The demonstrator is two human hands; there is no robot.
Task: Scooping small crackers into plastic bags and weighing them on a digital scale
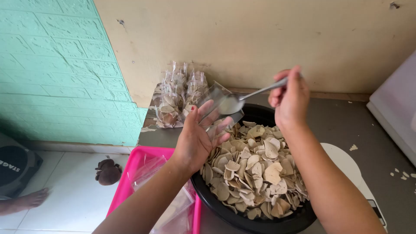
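My left hand (197,138) holds a small clear plastic bag (219,106) open above the rim of a black bowl (260,223). My right hand (289,97) grips the handle of a metal spoon (242,99), whose bowl end sits inside the mouth of the bag. The black bowl below both hands is heaped with pale beige round crackers (255,171).
A stack of filled clear packets (177,95) stands against the wall behind the bowl. A pink tray (130,173) with empty clear bags lies at the left. A white scale (346,164) sits right of the bowl, a white appliance (396,108) at far right. A person's bare foot (30,199) rests on the tiled floor.
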